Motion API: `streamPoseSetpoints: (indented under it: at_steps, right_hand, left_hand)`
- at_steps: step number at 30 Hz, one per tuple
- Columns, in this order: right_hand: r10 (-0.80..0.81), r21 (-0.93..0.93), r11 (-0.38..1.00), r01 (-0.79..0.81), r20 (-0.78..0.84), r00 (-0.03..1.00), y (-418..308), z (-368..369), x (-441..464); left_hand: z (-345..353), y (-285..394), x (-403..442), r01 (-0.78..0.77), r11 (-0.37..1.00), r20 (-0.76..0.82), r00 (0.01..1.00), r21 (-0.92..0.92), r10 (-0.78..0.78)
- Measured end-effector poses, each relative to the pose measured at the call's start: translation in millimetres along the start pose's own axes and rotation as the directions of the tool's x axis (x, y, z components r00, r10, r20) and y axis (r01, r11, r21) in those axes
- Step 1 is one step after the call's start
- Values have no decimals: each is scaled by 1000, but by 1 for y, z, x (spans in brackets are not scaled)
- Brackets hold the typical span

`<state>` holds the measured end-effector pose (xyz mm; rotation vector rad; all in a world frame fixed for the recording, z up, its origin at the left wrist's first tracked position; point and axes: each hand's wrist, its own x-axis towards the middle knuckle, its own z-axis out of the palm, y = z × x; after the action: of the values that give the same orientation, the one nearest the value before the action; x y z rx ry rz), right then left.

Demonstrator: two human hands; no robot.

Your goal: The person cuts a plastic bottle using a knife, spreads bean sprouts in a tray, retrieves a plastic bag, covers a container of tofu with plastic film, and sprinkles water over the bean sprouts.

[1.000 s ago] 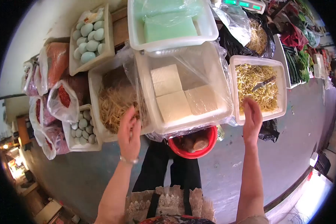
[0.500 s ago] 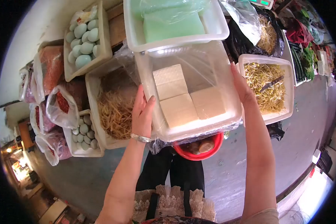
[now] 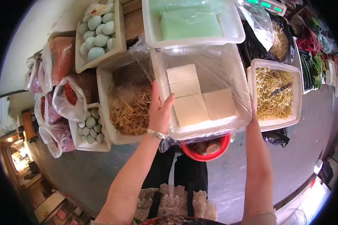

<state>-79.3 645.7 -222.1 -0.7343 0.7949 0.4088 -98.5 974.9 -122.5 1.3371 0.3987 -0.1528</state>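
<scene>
Left hand (image 3: 160, 113) and right hand (image 3: 253, 111) had moved inward, so the tofu tub (image 3: 199, 132) stood between them; left thumb spread wide, right fingers could not be told

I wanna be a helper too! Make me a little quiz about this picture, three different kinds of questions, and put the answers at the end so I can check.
1. Pick one: what colour is the bowl peeking out below the tub with the pale blocks?
a) blue
b) red
c) yellow

2. True or false: the person's left hand has a bracelet at its wrist.

3. Fill the gap: to the right of the tub with the pale blocks stands a smaller white tub of yellowish ______.

Key: 1. b; 2. true; 3. sprouts.
</scene>
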Motion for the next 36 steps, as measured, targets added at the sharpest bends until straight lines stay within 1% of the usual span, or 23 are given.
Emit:
streamPoseSetpoints:
  at_steps: [2,3,6,7,8,9,10,11,12,14,16,17,18,20,22,24,27,29,30,32,33,35,36]
  right_hand:
    - [-229,39,973,226,101,968,10,1,-4]
    - [-279,-88,955,282,46,959,12,-4,-14]
    - [-400,-78,913,400,12,916,29,-15,-32]
    - [-281,123,950,287,-59,958,32,-23,-37]
    - [-283,122,950,289,-61,957,48,-37,-41]
    - [-437,-3,899,439,-84,895,70,-56,-42]
    - [-580,-130,812,568,-86,810,84,-68,-47]
    - [-655,-536,631,560,18,755,86,-57,-64]
    - [-677,-829,311,465,150,721,89,-44,-81]
    - [-574,-924,259,280,85,814,104,-33,-109]
    - [-553,-932,-34,360,317,771,123,-29,-142]
    - [-344,-969,94,229,184,921,126,-33,-165]
    - [-94,-981,184,65,49,994,127,-34,-185]
    - [-209,-825,561,76,-52,976,111,-17,-209]
    - [-575,-856,404,322,37,818,84,-14,-206]
    - [-769,-917,50,395,217,602,41,27,-196]
    - [-781,-908,-62,415,303,546,16,75,-154]
    - [-748,-892,-391,226,451,486,17,84,-121]
    - [-746,-892,-390,228,451,490,19,84,-109]
    - [-766,-933,-232,276,350,539,19,85,-94]
    - [-737,-965,-113,235,240,631,18,85,-94]
    - [-741,-957,-149,248,274,613,19,74,-88]
    - [-747,-946,-185,264,310,588,19,70,-84]
  left_hand:
    - [4,-2,0,-3,999,-1,1000,-37,2]
    - [3,-2,0,-16,999,1,1000,-48,16]
    - [4,1,-2,-25,999,-8,1000,-26,25]
    - [4,1,-2,-19,1000,-17,1000,-21,18]
    - [4,1,-2,-12,1000,-25,1000,-17,12]
    - [6,1,-2,-11,1000,-24,1000,-20,10]
    - [7,2,-3,-16,999,-28,1000,-48,15]
    - [8,2,-4,-20,997,-32,999,-74,18]
    - [8,1,-4,-18,997,-30,999,-74,16]
    - [7,-1,-3,-27,995,-34,999,-97,24]
    - [5,-1,-3,-15,995,-31,999,-96,12]
    - [4,-1,-1,-10,995,-27,1000,-98,7]
    - [3,-2,1,-17,995,-37,999,-97,13]
    - [-2,-7,2,-54,996,-27,998,-68,52]
    - [-6,-5,1,-45,996,-11,999,-82,44]
    - [-4,-1,0,-69,990,7,997,-122,71]
    - [-10,-2,-2,-127,987,0,992,-95,128]
    - [-16,0,0,-150,987,31,988,-61,152]
    - [-20,1,-1,-148,987,28,988,-58,150]
    - [-25,12,-3,-87,996,-9,996,-8,87]
    - [-30,17,-2,-82,997,-14,997,-10,82]
    - [-40,26,8,-177,897,-62,973,404,221]
    - [-44,30,19,-177,898,-63,974,403,220]
